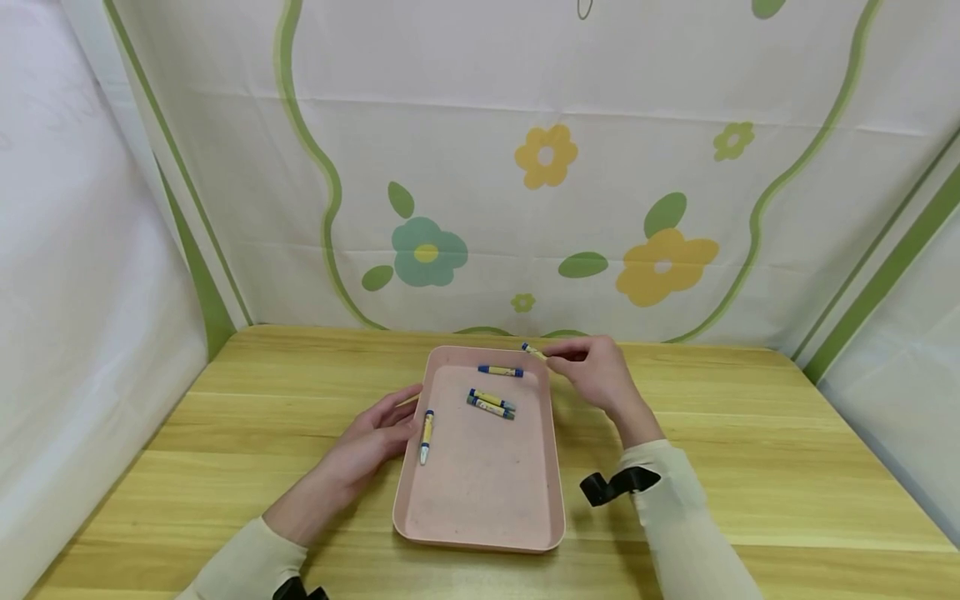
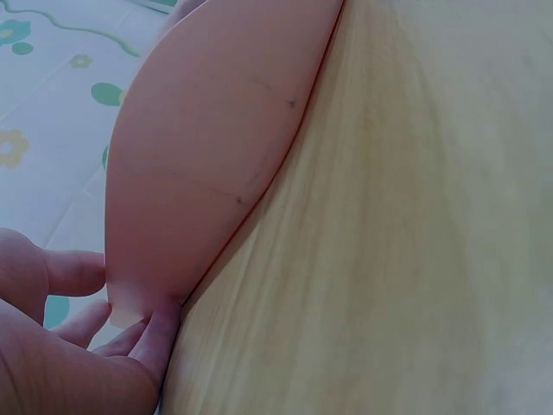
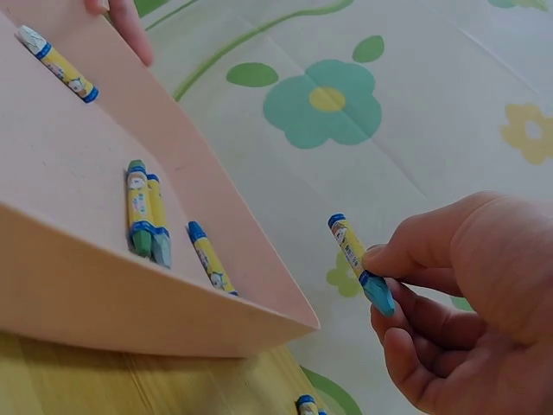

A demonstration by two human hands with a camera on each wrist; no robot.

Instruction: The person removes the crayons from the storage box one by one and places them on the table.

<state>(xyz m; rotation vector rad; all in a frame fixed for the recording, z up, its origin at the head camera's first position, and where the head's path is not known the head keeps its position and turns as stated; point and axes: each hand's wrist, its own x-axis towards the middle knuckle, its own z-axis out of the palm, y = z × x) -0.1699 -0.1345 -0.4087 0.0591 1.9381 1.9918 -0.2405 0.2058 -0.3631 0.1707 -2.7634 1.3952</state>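
In the right wrist view my right hand pinches a light-blue crayon in a yellow wrapper between thumb and fingers. In the head view this hand is over the far right corner of the pink tray. My left hand rests its fingers against the tray's left side; the left wrist view has its fingertips at the outer wall. Inside the tray lie a dark-blue crayon, two greenish crayons side by side, and a whitish crayon along the left wall.
Another crayon shows partly at the bottom of the right wrist view, outside the tray. The tray stands on a wooden table. A flowered curtain hangs behind the far edge, with white cloth at the left.
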